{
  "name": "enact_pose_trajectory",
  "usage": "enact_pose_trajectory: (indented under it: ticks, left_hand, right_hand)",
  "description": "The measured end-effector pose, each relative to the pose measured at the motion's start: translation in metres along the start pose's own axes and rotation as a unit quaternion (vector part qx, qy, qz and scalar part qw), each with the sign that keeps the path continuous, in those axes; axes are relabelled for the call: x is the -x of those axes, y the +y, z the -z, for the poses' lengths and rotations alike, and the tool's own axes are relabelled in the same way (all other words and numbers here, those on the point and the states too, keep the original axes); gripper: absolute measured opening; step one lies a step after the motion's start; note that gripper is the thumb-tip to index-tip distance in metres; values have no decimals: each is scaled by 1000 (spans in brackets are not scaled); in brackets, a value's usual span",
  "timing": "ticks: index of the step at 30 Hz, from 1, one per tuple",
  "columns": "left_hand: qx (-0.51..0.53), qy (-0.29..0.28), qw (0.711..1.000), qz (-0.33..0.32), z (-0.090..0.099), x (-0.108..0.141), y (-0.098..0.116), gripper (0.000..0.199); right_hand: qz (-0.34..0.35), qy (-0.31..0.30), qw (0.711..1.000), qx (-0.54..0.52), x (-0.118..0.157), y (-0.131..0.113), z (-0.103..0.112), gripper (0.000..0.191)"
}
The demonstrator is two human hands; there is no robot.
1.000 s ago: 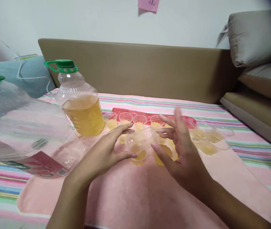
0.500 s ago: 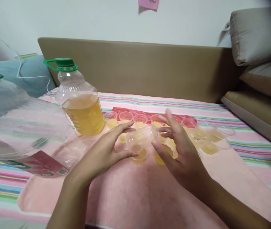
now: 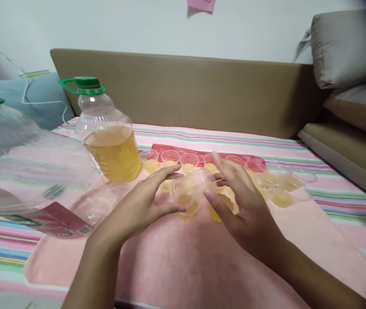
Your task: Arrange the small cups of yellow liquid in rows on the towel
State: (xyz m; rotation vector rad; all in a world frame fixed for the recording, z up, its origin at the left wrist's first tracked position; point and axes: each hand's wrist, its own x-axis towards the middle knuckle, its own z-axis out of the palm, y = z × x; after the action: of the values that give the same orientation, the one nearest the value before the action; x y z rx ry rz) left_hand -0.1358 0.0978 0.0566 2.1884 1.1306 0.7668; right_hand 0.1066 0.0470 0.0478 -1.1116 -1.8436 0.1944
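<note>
A clear plastic cup (image 3: 192, 185) lies tilted on its side in the air between my two hands, above other cups. My left hand (image 3: 147, 199) has its fingers and thumb curved round the cup's left end. At the cup's right end is my right hand (image 3: 242, 199), its thumb and fingers closed on it. Beneath and behind stand several clear cups with yellow liquid, such as one at the row's left (image 3: 150, 163) and one nearer me (image 3: 220, 208). Behind the row lies a red plastic sheet (image 3: 199, 153).
A large bottle of yellow liquid (image 3: 114, 152) with a green cap stands at the left. Nearer is a big clear bottle (image 3: 38, 171) with a red label. Cushions (image 3: 350, 47) are stacked at the right. A pink mat (image 3: 183, 262) lies over striped cloth (image 3: 5, 253).
The index finger of my right hand has come down and bent toward the cup. My left hand has stayed almost still, with the cup at nearly the same spot.
</note>
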Motion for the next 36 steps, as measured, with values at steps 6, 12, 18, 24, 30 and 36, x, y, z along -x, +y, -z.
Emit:
enact_pose_trajectory:
  ticks: [6, 12, 18, 24, 30, 36]
  left_hand:
    - [4, 5, 1000, -5, 0, 0, -2, 79]
    - [6, 15, 1000, -16, 2, 1, -2, 79]
    - [-7, 26, 999, -40, 1, -1, -1, 78]
    - [-22, 19, 997, -75, 0, 1, 2, 75]
    - [-40, 12, 994, -98, -3, 1, 11, 69]
    - [-92, 9, 984, -152, -18, 4, 31, 78]
  right_hand:
    - [11, -12, 1000, 9, 1, 1, 0, 43]
    - [24, -13, 999, 21, 0, 0, 3, 42]
    - [35, -53, 997, 43, -1, 0, 14, 39]
    - [70, -75, 991, 87, -1, 4, 27, 43]
    - [72, -90, 986, 118, 1, 4, 33, 40]
    - [59, -92, 988, 112, 2, -7, 25, 57]
